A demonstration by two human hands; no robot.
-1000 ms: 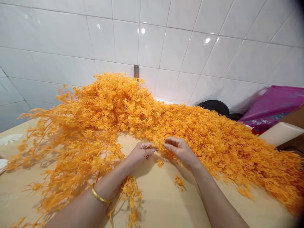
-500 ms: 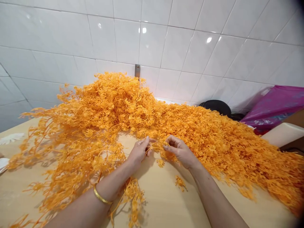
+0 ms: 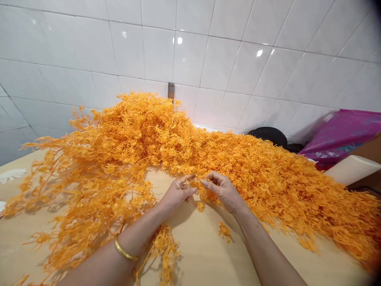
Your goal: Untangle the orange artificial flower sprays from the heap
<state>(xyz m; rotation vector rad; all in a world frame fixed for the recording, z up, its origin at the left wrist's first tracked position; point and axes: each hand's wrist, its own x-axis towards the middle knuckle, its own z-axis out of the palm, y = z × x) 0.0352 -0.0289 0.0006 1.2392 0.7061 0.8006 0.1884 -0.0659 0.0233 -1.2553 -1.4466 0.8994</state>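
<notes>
Near the middle of the table, my left hand (image 3: 177, 194) has its fingers closed on an orange sprig (image 3: 192, 182) with small spidery flowers. My right hand (image 3: 222, 188) is pinched at the sprig's right side, thumb and forefinger close together; whether it grips a piece is too small to tell. Just below the hands lies a small loose orange flower (image 3: 200, 206), and a second loose piece (image 3: 225, 232) rests lower right. A gold bangle (image 3: 125, 248) circles my left wrist. Beneath my left forearm a separate orange sprig (image 3: 168, 254) lies on the table.
A big heap of orange sprigs (image 3: 154, 131) spreads across the wooden table (image 3: 205, 254) from left to far right. Behind it stands a tiled wall (image 3: 190, 55). At the right are a black round object (image 3: 271, 136), a purple bag (image 3: 342, 133) and a pale roll (image 3: 353, 170).
My left thumb has moved down and right, stretching toward my right fingertips. My right fingers have shifted slightly left, and the view has moved a little.
</notes>
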